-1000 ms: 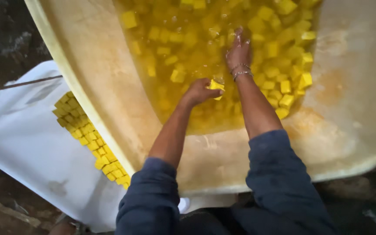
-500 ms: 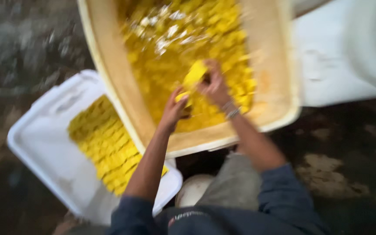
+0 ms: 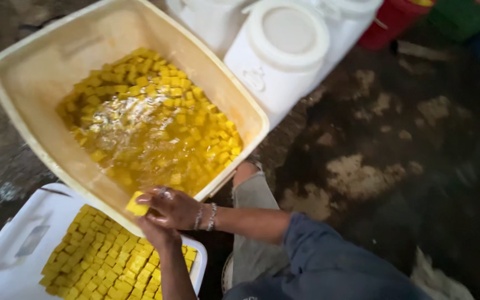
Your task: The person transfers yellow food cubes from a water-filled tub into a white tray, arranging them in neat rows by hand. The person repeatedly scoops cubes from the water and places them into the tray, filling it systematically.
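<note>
At the near left sits the white tray [image 3: 15,244], packed with yellow cubes [image 3: 104,261] laid flat in tight rows. Set your piece down flush against the last row so the rows stay square and no cube tips on edge. Just above it, at the near rim of the beige tub [image 3: 45,153], your two hands meet. The right hand [image 3: 176,208] has its fingers [image 3: 152,197] closed on a single yellow cube [image 3: 136,205], lying just over the rim. Grip it lightly by its flat faces, since a wet block probably slips or crumbles. Your left hand [image 3: 156,233] sits under the right; I cannot tell whether its fingers are clenched or loose. To the right, the tub's yellow liquid [image 3: 140,133] holds many more cubes, with white lidded containers [image 3: 284,50] beyond.
</note>
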